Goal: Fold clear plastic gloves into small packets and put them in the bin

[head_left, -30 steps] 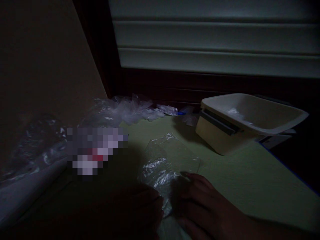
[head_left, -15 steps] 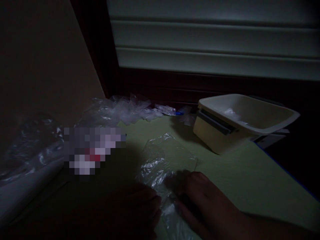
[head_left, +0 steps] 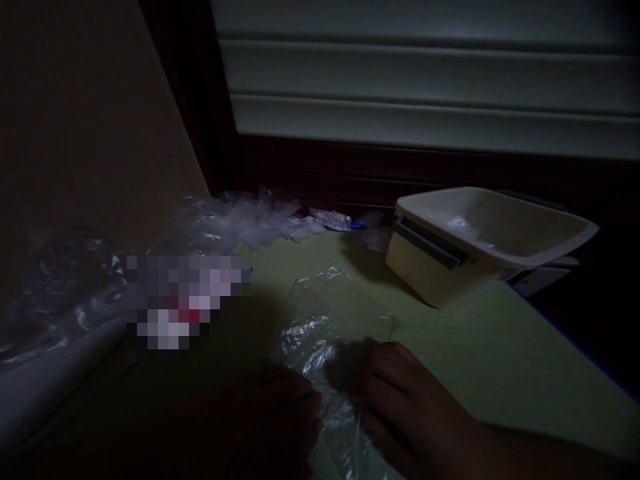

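A clear, wrinkled plastic bag (head_left: 345, 307) lies on the green tabletop (head_left: 480, 360), its near end running down between my hands. My left hand (head_left: 275, 413), deep in shadow, rests at the bag's left edge with its fingers curled. On the right edge, my right hand (head_left: 405, 400) has its fingers bent down and closed on the film. Both sets of fingertips are mostly hidden in the dark.
A cream plastic bin (head_left: 430, 280) with dark handles stands at the right, some clear plastic inside. More crumpled clear plastic (head_left: 250, 217) is heaped along the back left. A blurred-out patch (head_left: 187, 300) covers something at the left. Behind is a slatted panel (head_left: 425, 80).
My right hand's fingers have drawn together a little over the bag, and the film beneath has shifted slightly. My left hand and the bin stay nearly where they were.
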`<state>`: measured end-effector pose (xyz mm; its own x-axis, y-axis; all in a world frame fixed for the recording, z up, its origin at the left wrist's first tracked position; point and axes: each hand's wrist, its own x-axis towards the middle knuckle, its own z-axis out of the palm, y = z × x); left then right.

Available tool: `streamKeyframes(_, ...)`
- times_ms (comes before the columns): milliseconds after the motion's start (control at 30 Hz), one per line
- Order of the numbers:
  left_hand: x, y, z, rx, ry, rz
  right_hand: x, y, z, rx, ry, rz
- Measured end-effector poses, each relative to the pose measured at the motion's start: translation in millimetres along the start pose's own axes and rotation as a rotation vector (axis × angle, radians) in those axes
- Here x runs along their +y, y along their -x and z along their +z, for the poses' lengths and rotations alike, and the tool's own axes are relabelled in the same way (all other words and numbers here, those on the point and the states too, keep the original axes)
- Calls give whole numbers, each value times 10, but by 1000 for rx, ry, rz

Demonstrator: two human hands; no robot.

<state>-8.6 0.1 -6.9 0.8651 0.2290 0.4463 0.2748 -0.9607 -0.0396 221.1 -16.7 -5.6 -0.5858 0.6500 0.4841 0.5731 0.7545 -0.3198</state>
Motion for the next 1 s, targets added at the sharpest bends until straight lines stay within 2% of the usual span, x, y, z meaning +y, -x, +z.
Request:
streamKeyframes(200,16,-28,-3,23,30,-28,-10,15,-39,-90,-10,55)
streamKeyframes(300,2,-43,-24,12,4,-18,-21,8,-28,-66,-2,59)
streamKeyframes(400,-40,-71,-48,-9,16,75,-29,-10,-10,-47,1,62)
streamKeyframes(467,-65,-86,-52,-16,0,30,-30,-24,-3,-49,7,63)
streamKeyframes(600,-64,-71,-20,-3,39,75,-26,-49,2,-79,10,93)
streamKeyframes(667,-45,-51,-2,-25,42,37,-26,-54,6,-98,9,120)
streamKeyframes(767,-34,-42,2,-18,33,3,-30,-47,21,-61,34,138)
streamKeyframes(900,-82,-73,-33,-40,35,90,-33,-31,37,4,103,71)
streamKeyframes(1000,-112,-86,-64,-59,-4,91,-38,-32,32,42,122,18)
